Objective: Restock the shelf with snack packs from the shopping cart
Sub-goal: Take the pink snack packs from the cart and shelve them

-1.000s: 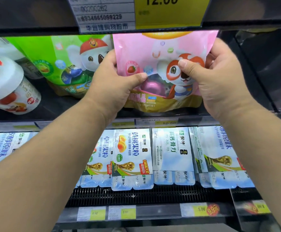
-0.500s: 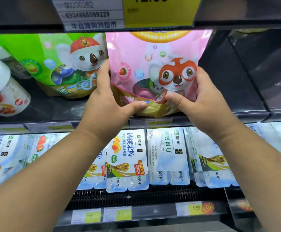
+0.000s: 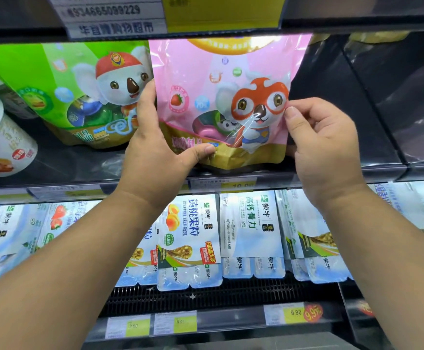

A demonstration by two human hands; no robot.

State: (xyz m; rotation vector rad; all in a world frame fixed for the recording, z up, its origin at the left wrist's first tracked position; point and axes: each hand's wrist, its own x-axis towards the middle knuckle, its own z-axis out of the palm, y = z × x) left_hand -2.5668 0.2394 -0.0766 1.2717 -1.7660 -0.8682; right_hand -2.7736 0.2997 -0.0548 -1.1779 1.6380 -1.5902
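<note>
Head view: left hand (image 3: 155, 150) grips the pink pack (image 3: 221, 97) by its left edge, thumb on front; right hand (image 3: 324, 147) pinches its right edge. Green pack (image 3: 67, 92) stands just left.

the dark shelf (image 3: 337, 137) lies open right of the pink pack (image 3: 221, 97). the green pack (image 3: 62, 92) crowds its left side. the upper shelf edge (image 3: 357, 24) hangs low overhead.

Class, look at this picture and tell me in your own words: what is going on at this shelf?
A person is placing a pink snack pack upright on the upper shelf, just right of a green pack. The left hand grips its lower left edge and the right hand pinches its right edge. Its base seems to rest on the shelf.
</note>
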